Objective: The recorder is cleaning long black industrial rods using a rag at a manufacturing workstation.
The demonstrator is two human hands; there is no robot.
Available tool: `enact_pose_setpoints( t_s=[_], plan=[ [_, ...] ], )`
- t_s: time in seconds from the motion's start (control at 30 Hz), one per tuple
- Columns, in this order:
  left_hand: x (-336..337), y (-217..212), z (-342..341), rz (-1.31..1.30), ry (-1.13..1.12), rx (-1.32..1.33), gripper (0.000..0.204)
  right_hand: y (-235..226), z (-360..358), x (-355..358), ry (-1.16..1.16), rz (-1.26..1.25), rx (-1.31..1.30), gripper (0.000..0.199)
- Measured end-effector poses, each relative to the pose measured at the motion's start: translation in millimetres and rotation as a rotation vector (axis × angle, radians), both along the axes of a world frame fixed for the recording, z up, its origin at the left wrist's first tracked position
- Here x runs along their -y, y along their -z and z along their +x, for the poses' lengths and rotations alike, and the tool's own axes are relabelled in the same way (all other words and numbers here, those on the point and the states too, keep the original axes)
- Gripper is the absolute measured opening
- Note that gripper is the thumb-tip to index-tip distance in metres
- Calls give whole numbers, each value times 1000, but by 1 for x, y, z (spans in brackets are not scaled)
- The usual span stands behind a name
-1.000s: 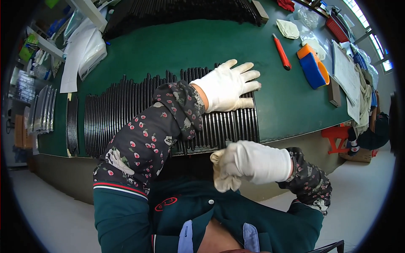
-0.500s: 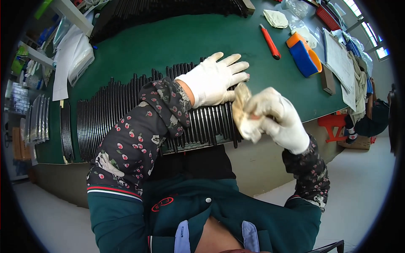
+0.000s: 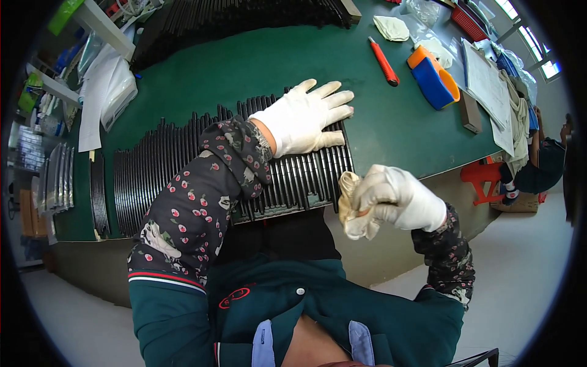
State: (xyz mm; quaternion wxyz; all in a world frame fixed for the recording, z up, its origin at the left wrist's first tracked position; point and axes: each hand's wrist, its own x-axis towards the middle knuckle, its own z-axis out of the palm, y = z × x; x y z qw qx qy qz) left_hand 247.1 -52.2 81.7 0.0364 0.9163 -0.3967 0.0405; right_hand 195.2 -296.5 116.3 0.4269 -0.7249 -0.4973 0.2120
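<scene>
A row of thin black rods (image 3: 165, 153) lies side by side on the green table, their ends stepping up and down in height. My left hand (image 3: 299, 119), in a white glove, rests flat across the rods towards the right end of the row, its fingers spread. My right hand (image 3: 397, 199), also gloved, pinches a crumpled cream cloth (image 3: 350, 208) at the near right end of the row. The cloth hangs over the table's front edge, beside the last rods; whether it touches them I cannot tell.
A red utility knife (image 3: 384, 63) and an orange and blue holder (image 3: 437, 82) lie at the right. Behind them is a folded white cloth (image 3: 391, 28). A bundle of black rods (image 3: 244, 24) fills the far side. A person (image 3: 541, 168) sits beyond the right end.
My right hand and the cloth have come nearer to me, down along the right end of the rods to the table's front edge. My left hand keeps its place on the rods.
</scene>
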Motion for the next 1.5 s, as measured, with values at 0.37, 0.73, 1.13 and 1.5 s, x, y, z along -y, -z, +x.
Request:
enact_pose_setpoints(
  t_s=[0.37,0.73,1.13,1.5],
  plan=[
    [21,-14,-86,-226,75,-126,96,57,44,25,804,222,-193,27],
    [37,-7,-90,-289,1,-87,58,52,42,18,832,214,-160,26],
    [17,-26,-49,-319,-12,-52,51,46,36,7,769,6,667,44],
    [13,2,-7,-57,-18,73,45,19,-22,-38,154,13,536,25]
  ],
)
